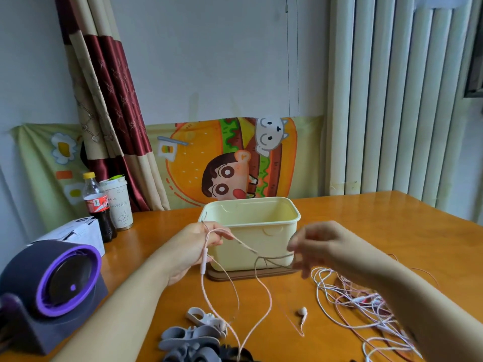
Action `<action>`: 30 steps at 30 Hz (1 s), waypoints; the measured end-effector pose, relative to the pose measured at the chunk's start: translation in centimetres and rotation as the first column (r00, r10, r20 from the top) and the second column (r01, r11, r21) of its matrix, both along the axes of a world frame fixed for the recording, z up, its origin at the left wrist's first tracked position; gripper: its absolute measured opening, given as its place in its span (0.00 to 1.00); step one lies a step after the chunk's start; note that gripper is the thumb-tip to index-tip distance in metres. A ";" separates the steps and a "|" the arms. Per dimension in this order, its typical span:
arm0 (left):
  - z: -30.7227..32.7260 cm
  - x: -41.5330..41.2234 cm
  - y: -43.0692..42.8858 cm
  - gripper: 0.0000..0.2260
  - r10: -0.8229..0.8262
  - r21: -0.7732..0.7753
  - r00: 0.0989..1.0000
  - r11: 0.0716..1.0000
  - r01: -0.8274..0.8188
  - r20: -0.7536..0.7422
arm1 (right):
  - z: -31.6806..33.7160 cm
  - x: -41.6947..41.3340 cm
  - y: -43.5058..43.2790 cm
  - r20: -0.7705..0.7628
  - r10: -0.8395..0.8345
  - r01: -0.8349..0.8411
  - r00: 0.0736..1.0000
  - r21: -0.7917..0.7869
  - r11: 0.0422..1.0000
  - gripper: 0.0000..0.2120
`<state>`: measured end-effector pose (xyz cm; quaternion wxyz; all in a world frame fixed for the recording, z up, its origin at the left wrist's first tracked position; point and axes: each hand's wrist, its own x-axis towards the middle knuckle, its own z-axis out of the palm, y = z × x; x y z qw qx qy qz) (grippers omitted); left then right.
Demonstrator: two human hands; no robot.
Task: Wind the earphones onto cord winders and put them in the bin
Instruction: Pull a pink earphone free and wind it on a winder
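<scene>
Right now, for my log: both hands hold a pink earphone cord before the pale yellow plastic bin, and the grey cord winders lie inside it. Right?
No: the head view shows the grey cord winders on the wooden table, outside the pale yellow plastic bin. Rest stands.

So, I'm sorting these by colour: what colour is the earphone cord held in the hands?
The cord is pale pink; head view shows it best.
</scene>
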<state>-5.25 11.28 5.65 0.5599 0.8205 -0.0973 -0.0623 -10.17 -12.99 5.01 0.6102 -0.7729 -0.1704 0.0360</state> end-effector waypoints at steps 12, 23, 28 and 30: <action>0.9 0.1 -2.7 0.12 -0.008 0.106 0.970 0.994 -0.018 0.242 | 0.2 -0.4 5.7 0.237 -0.065 0.113 0.969 -0.196 0.974 0.17; -0.2 1.6 0.3 0.20 -0.074 0.420 0.952 0.905 -0.061 0.298 | 2.4 2.1 2.2 -0.044 -0.245 0.247 0.969 0.303 0.920 0.10; -1.4 2.0 1.9 0.30 -0.188 0.634 0.976 0.769 0.078 0.108 | 4.2 3.0 0.0 0.059 -0.391 0.373 0.918 0.198 0.906 0.11; -1.7 2.0 2.4 0.33 -0.188 0.665 0.982 0.736 0.128 0.020 | 5.1 3.1 -0.4 0.103 -0.413 0.389 0.905 0.192 0.901 0.11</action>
